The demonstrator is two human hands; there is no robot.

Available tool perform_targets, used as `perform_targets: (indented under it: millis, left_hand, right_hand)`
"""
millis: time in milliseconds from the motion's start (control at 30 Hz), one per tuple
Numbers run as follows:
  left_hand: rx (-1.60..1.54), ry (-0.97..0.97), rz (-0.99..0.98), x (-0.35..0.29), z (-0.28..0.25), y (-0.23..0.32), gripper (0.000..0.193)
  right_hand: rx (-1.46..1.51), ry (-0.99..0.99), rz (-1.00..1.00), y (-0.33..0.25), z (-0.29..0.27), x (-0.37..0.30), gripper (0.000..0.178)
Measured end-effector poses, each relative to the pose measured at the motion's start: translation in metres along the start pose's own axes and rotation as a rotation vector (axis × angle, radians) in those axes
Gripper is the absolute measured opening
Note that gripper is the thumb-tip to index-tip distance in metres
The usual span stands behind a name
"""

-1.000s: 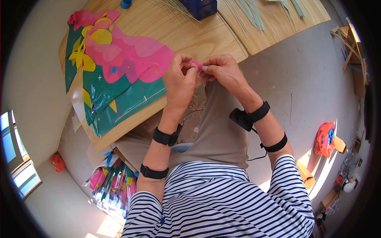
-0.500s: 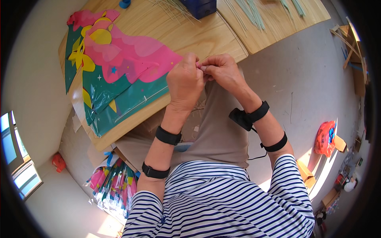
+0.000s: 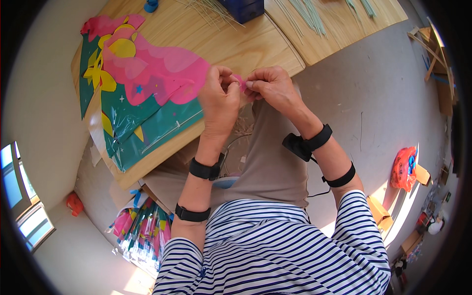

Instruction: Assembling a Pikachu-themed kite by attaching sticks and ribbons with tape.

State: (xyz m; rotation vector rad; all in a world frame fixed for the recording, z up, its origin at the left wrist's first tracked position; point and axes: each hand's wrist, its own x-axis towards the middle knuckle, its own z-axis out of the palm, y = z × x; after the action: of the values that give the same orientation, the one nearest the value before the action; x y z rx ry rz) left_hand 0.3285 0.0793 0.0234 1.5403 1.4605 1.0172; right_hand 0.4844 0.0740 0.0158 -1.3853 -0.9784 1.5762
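Note:
A thin printed sheet (image 3: 162,69) in pink, green and yellow, with stars on it, lies across the left part of the wooden table. Its pink edge runs out to my hands near the table's front corner. My left hand (image 3: 220,98) has its fingers bent and closed at the pink edge. Right beside it, my right hand (image 3: 273,88) pinches a small bit of the same pink material between thumb and forefinger. The fingertips are close together but apart, with a little pink showing between them. What else they may hold is too small to see.
Thin pale rods (image 3: 307,17) and a dark blue bin (image 3: 243,10) are on the wooden table (image 3: 236,44). A small blue object (image 3: 151,6) sits at the far edge. Below left stands a bundle of similar folded sheets (image 3: 145,228); a red plastic bag (image 3: 404,169) is on the right.
My left hand has moved a little to the left, and its fingers have drawn away from the right hand's. More pink material shows between them. My right hand has barely moved.

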Motion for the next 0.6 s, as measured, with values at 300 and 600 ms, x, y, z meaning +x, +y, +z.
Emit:
perform_targets:
  millis: [300, 600]
  left_hand:
    - [0.087, -0.049, 0.044, -0.006, -0.006, 0.008, 0.021]
    - [0.246, -0.043, 0.144, -0.003, -0.002, 0.009, 0.02]
  right_hand:
    - [-0.008, 0.006, -0.006, -0.001, 0.0, -0.001, 0.015]
    - [-0.065, -0.017, -0.087, 0.007, 0.001, 0.001, 0.013]
